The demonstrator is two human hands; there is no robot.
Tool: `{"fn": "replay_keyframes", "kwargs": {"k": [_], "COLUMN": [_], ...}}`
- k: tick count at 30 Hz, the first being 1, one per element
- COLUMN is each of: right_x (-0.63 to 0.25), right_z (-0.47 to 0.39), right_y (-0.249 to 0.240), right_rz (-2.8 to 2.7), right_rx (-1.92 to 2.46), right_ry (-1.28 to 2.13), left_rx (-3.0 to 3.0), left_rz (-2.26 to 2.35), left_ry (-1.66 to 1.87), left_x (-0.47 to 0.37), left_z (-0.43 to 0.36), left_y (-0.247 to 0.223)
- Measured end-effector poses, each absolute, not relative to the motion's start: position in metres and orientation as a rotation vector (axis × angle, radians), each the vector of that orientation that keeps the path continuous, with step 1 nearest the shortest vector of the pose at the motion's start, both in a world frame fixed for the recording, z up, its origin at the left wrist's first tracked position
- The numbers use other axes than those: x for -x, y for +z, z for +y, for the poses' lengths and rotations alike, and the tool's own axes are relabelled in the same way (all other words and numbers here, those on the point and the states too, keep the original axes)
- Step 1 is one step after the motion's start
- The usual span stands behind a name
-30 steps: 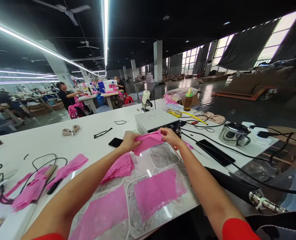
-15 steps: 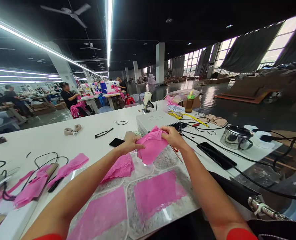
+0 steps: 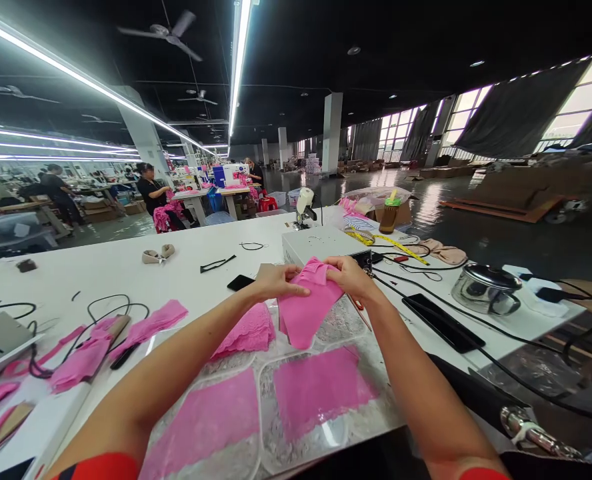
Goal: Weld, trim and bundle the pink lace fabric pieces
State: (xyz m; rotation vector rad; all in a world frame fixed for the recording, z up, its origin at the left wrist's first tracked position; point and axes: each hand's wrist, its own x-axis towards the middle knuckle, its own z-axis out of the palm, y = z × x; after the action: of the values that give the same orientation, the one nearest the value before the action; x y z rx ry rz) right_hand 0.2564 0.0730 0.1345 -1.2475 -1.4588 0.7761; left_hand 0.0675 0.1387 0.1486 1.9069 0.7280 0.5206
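My left hand (image 3: 277,281) and my right hand (image 3: 350,275) pinch a smooth pink fabric piece (image 3: 306,312) by its gathered upper part. The piece hangs between them, tapering to a rounded lower end. Just below, a stack of pink lace fabric (image 3: 246,333) lies on a clear compartmented plastic sheet or tray (image 3: 257,407); I cannot tell which. Flat pink fabric (image 3: 319,383) shows in its front right section, and another pink piece (image 3: 216,417) in the front left. Behind my hands stands a grey metal box (image 3: 321,240).
Pink strips (image 3: 83,357) and black cables lie at the left. On the right are a black phone-like slab (image 3: 441,321), a lidded steel mug (image 3: 487,288) and a yellow tape measure (image 3: 406,248). Another black phone (image 3: 241,283) lies beyond my left wrist. A co-worker (image 3: 156,193) sits farther back.
My left fingers have shifted up toward the gathered top edge, closer to my right fingers. The fabric's lower end now hangs longer and flatter. The whole view has swung slightly left.
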Motion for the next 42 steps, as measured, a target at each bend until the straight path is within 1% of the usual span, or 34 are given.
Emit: {"fn": "replay_keyframes", "kwargs": {"k": [3,7,14,18,22,27,29,31,33,34,35,37,42], "right_x": [-0.251,-0.252,-0.249,-0.234,-0.228,-0.253,-0.268,-0.280,-0.287,-0.288,-0.288,-0.284,-0.275], "right_z": [0.070,0.069,0.066,0.062,0.066,0.074,0.074,0.072,0.070,0.070,0.070,0.070,0.074], "right_y": [0.139,0.132,0.079,0.049,0.037,0.042,0.045,0.042,0.033,0.026,0.018,0.003,-0.014], "right_rz": [-1.468,-1.309,-0.928,-0.988,-1.049,-1.147,-1.233,-1.435,-1.699,-1.812,-1.902,-2.042,-2.155], "right_rx": [1.255,1.151,0.788,0.840,0.933,1.072,1.138,1.239,1.311,1.318,1.312,1.284,1.282], "right_ry": [0.820,1.008,1.266,1.306,1.241,0.955,0.732,0.306,-0.226,-0.430,-0.544,-0.606,-0.525], "left_rx": [-1.791,-1.649,-1.498,-1.500,-1.543,-1.709,-1.801,-1.893,-1.977,-2.015,-2.048,-2.096,-2.083], "left_rz": [0.611,0.651,0.713,0.702,0.658,0.581,0.527,0.462,0.405,0.383,0.365,0.338,0.389], "left_ry": [0.466,0.480,0.491,0.486,0.474,0.465,0.472,0.496,0.514,0.510,0.497,0.444,0.359], "left_x": [-0.076,-0.079,-0.077,-0.078,-0.076,-0.074,-0.078,-0.084,-0.089,-0.090,-0.091,-0.089,-0.083], "left_z": [0.135,0.132,0.137,0.147,0.164,0.190,0.198,0.205,0.210,0.212,0.214,0.218,0.223], "left_y": [0.156,0.159,0.153,0.149,0.140,0.121,0.111,0.099,0.084,0.076,0.067,0.051,0.032]}}
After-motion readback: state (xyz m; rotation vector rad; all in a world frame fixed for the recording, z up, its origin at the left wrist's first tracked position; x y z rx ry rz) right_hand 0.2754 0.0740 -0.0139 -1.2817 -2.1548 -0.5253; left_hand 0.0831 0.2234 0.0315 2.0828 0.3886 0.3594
